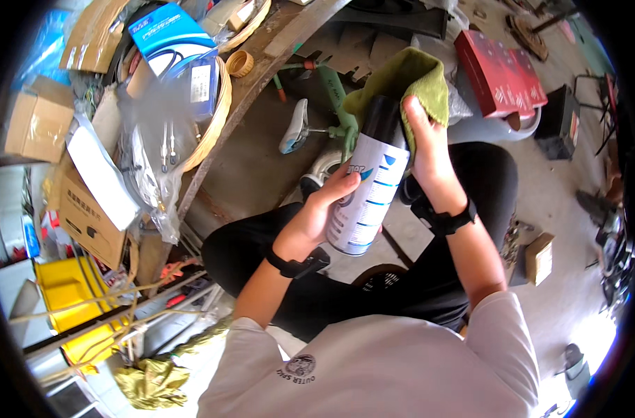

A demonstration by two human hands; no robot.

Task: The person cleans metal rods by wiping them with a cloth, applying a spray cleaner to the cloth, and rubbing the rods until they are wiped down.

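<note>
A white spray can (373, 188) with blue stripes and a black cap tilts in front of me, its cap end up and away. My left hand (323, 209) wraps round the can's lower body, thumb across the label. At the cap end, my right hand (430, 150) grips a green cloth (416, 73), with the thumb on top. The cloth hangs over and behind the cap, and it touches or nearly touches the can's side there. Its fingers are hidden behind the cloth. Each wrist wears a black band.
At the left, a wooden workbench (216, 150) carries a wicker basket, a blue box (170, 38), cardboard boxes and plastic bags. A small green bicycle (338, 97) stands beyond my knees. Red boxes (498, 73) rest on a grey tub at the right. A yellow bin (81, 292) is at lower left.
</note>
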